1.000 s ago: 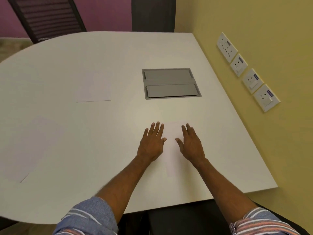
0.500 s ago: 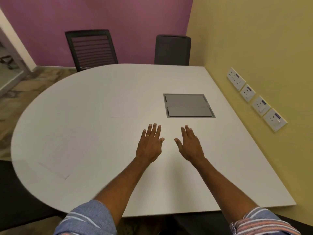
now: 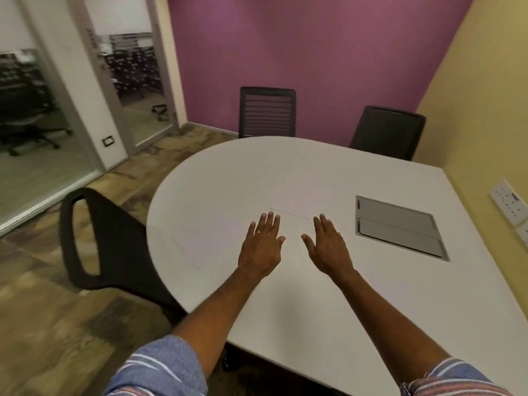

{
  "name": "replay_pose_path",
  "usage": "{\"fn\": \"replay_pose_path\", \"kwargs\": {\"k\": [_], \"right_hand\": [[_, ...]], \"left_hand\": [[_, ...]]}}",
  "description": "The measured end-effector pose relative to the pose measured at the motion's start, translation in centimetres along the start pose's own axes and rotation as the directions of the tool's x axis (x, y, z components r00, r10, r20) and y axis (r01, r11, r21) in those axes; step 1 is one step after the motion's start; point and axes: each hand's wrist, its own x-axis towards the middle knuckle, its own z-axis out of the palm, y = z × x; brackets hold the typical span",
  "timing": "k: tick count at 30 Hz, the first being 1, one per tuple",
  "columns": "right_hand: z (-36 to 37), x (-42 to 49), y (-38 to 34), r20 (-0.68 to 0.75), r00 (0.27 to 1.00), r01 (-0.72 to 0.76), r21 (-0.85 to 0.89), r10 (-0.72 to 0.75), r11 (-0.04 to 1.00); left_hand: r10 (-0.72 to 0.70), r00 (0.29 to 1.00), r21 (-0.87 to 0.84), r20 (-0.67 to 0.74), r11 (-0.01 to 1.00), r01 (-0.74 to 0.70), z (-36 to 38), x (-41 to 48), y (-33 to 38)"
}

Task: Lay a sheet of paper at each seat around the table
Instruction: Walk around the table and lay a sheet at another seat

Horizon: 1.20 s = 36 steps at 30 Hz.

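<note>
Two faint white sheets lie on the white table (image 3: 357, 310). One sheet of paper (image 3: 297, 200) rests near the middle, its near edge just beyond my fingertips. A second sheet (image 3: 208, 241) lies at the left side, by the nearest chair. My left hand (image 3: 261, 247) and my right hand (image 3: 328, 247) hover flat over the tabletop, fingers spread, holding nothing. The sheet that lay under my hands earlier cannot be made out now.
A grey cable hatch (image 3: 400, 227) is set into the table at the right. A black chair (image 3: 105, 244) stands at the left edge; two more chairs (image 3: 267, 112) (image 3: 388, 132) stand at the far side. Wall sockets (image 3: 511, 207) line the yellow wall.
The view has tilted up and swung left, bringing the chairs, floor and glass door into sight. Both hands have lifted off the near sheet and stay spread and empty.
</note>
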Motion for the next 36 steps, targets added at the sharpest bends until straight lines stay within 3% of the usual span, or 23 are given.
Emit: {"fn": "replay_pose_path", "kwargs": {"k": [5, 11, 29, 36], "right_hand": [[0.6, 0.0, -6.1, 0.032, 0.985, 0.17, 0.008, -0.171, 0.985], [1.3, -0.4, -12.4, 0.074, 0.96, 0.269, 0.035, -0.271, 0.963], [2.0, 0.7, -36.3, 0.04, 0.914, 0.403, 0.009, -0.403, 0.915], [3.3, 1.9, -42.3, 0.055, 0.887, 0.46, -0.008, -0.459, 0.888]], "left_hand": [[-0.15, 0.986, 0.056, -0.072, 0.986, 0.154, -2.4, -4.1, -4.3], [-0.243, 0.966, 0.092, -0.089, 0.964, 0.251, -5.4, -7.9, -9.1], [-0.344, 0.917, 0.092, -0.2, 0.926, 0.367, -16.2, -14.9, -28.6], [-0.361, 0.902, 0.049, -0.237, 0.923, 0.382, -17.7, -15.4, -34.2]]}}
